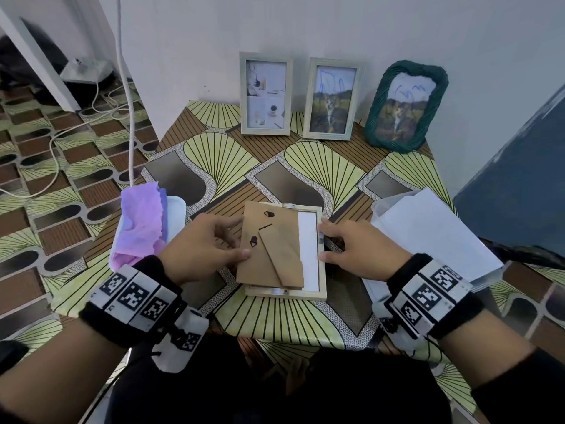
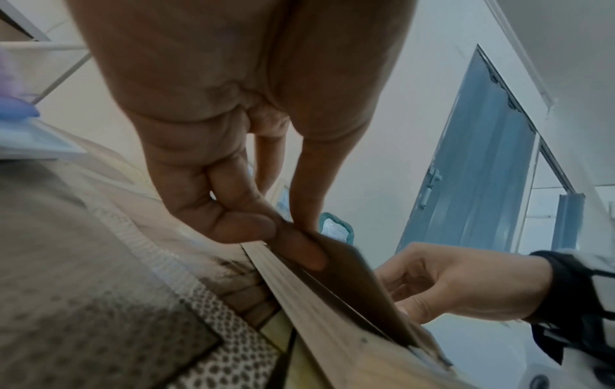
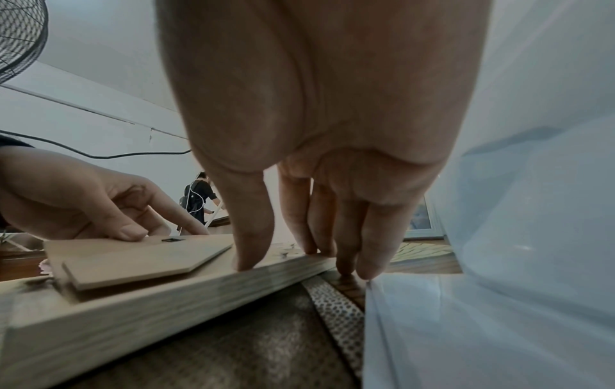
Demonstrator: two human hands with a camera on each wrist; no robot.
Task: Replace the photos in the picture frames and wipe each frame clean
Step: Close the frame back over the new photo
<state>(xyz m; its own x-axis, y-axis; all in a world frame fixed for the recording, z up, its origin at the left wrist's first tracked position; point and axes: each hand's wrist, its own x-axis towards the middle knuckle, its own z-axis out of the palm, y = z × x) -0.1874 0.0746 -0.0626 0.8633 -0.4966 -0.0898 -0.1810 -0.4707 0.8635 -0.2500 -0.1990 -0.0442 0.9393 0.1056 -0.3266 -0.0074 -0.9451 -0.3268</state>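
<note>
Frame (image 1: 286, 294) lies face-down, left hand (image 1: 203, 243) pinching brown backing (image 1: 269, 258), right hand (image 1: 360, 249) relaxed on rim (image 1: 322, 272).

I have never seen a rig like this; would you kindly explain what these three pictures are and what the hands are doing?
No machine here: a person wears three cameras. The head view looks down at both hands; each wrist view looks along one hand. On the patterned table lies a wooden frame, face down. The left hand pinches its brown backing board, which sits off to the left so a white sheet shows. The fingers of the right hand rest on the frame's right edge. Three standing frames line the wall; a purple cloth lies in a white tray.
</note>
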